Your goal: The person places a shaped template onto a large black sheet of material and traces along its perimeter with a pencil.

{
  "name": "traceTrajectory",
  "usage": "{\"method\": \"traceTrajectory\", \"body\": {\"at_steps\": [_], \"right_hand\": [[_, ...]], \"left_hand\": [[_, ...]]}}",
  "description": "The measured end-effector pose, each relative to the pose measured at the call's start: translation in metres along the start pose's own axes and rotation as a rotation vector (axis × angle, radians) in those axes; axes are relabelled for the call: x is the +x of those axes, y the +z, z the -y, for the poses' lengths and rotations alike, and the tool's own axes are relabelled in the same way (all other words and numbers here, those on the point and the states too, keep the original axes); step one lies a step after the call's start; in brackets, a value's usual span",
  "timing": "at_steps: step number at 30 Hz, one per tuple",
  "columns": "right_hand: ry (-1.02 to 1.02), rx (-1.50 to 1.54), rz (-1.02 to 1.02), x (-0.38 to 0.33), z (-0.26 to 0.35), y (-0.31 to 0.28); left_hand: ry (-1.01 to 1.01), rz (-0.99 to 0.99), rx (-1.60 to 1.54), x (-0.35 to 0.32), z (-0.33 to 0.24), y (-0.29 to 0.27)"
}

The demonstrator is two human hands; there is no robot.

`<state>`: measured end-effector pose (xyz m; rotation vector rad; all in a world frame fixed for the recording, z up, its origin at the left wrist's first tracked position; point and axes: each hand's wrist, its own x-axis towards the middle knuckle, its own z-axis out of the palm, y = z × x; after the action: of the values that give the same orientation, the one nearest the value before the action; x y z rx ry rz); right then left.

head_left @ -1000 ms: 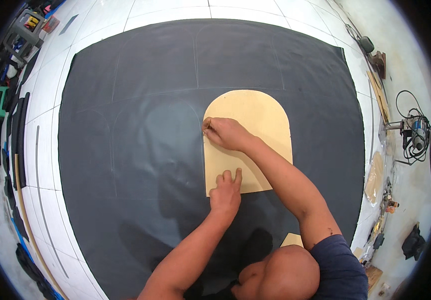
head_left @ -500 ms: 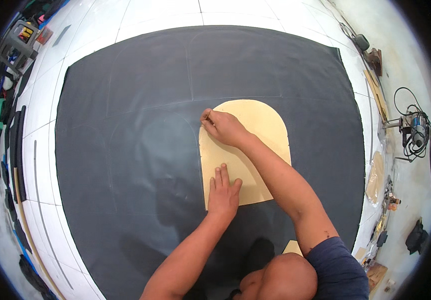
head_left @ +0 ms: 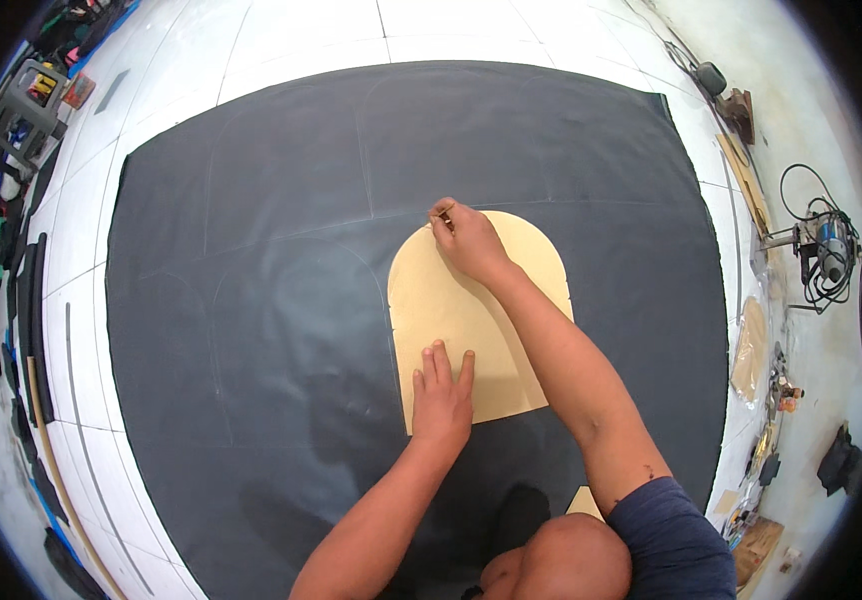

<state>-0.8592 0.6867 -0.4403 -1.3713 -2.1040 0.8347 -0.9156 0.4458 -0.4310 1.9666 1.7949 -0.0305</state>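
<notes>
While the floor (head_left: 281, 40) of white tiles is lying under everything, a big dark sheet (head_left: 251, 300) is covering most of it, and faint pale outlines of arched shapes are already showing on the sheet to the left of the work and above it. Near the middle, a tan template (head_left: 471, 320) with a rounded top and a straight lower edge is lying flat on the sheet. The left hand (head_left: 441, 395) is pressing down on the template's lower part, palm flat, fingers straight and close together, holding nothing. The right hand (head_left: 466, 240) is sitting at the template's upper left curve, its fingers pinched around a small marker (head_left: 443, 220), too small to identify, whose tip is touching the sheet just at the template's edge. Compared with 1 second ago, the right hand is sitting higher along the curve, nearer the crown of the arch, while the left hand is keeping the same hold, so the tracing appears to be advancing around the top, with the right side yet to be done. Off the sheet at the right, a power tool (head_left: 821, 245) with a coiled cable is resting on the floor.
</notes>
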Motion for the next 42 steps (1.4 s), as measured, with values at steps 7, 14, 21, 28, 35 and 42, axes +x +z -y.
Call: {"method": "traceTrajectory", "body": {"at_steps": [7,14,21,28,35,42], "right_hand": [[0.06,0.004,-0.053,0.001,-0.004,-0.009],[0.105,-0.023,-0.141,-0.001,-0.023,-0.023],[0.17,-0.055,-0.208,-0.007,-0.043,-0.043],[0.238,-0.045,-0.277,-0.023,-0.064,-0.066],[0.25,-0.087,-0.325,-0.038,-0.075,-0.077],[0.278,-0.118,-0.321,-0.056,-0.082,-0.084]], "left_hand": [[-0.01,-0.045,-0.021,-0.002,0.001,0.005],[-0.018,0.024,-0.041,-0.003,-0.003,-0.016],[-0.02,0.003,-0.055,-0.001,-0.003,-0.015],[-0.031,0.035,-0.046,0.001,-0.005,-0.014],[-0.023,0.028,-0.043,0.005,-0.001,-0.016],[-0.024,0.22,0.08,0.024,-0.014,-0.035]]}}
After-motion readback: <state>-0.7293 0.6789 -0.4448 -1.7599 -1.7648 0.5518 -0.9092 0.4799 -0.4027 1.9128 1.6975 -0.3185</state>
